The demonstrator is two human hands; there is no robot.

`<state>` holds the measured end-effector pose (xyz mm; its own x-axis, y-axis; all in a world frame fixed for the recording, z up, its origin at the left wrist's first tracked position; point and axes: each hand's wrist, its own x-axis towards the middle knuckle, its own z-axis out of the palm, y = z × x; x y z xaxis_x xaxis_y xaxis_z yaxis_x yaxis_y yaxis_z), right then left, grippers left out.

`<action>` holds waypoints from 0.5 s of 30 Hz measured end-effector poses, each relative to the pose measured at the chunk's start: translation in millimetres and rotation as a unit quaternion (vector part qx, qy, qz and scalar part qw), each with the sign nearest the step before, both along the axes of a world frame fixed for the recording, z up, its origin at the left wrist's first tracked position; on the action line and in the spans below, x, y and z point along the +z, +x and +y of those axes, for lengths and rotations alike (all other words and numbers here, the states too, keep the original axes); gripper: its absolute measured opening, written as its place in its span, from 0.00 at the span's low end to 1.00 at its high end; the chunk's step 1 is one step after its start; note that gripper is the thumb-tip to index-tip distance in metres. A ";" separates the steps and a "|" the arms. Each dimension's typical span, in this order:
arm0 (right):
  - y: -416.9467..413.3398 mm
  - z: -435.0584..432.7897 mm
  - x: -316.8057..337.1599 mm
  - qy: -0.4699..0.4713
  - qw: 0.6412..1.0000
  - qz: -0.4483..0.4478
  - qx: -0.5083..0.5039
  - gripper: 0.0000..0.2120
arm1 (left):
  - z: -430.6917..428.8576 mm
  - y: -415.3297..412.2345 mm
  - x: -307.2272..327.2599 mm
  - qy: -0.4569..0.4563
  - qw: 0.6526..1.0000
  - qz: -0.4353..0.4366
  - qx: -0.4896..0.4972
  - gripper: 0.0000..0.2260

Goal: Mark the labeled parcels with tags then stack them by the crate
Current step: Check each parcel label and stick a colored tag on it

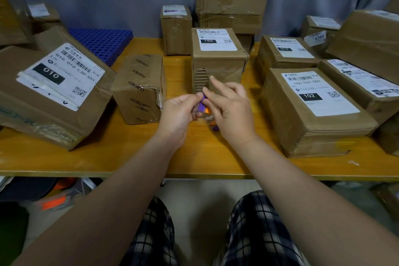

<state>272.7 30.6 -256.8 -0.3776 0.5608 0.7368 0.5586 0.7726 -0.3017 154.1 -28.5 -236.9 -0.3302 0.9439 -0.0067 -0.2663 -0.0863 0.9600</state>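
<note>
Over the middle of the wooden table (108,157), my left hand (180,114) and my right hand (232,108) meet and pinch a small purple tag (202,103) between their fingertips. An orange tag (208,111) shows just under the right hand's fingers. Directly behind the hands stands an upright parcel labelled 150 (218,58). A parcel labelled 102 (313,110) lies to the right. A large parcel labelled 010 (54,90) lies tilted at the left. The blue perforated crate (101,42) sits at the back left.
An unlabelled taped box (139,88) lies left of the hands. Several more labelled parcels crowd the back and right side, among them one labelled 010 (285,52) and a tall stack (231,6). A grey curtain hangs behind the table.
</note>
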 end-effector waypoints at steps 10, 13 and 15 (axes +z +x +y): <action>1.6 -4.7 2.4 0.056 0.998 0.016 0.000 0.13 | -4.6 2.6 7.1 -0.020 0.999 -0.043 0.001 0.07; 3.6 -8.0 8.9 0.095 0.995 0.023 -0.003 0.11 | -8.8 4.3 13.7 -0.029 0.998 -0.054 0.004 0.07; 5.1 -9.5 16.0 0.105 0.994 0.031 -0.002 0.10 | -10.7 5.5 20.7 -0.039 0.999 -0.034 0.010 0.07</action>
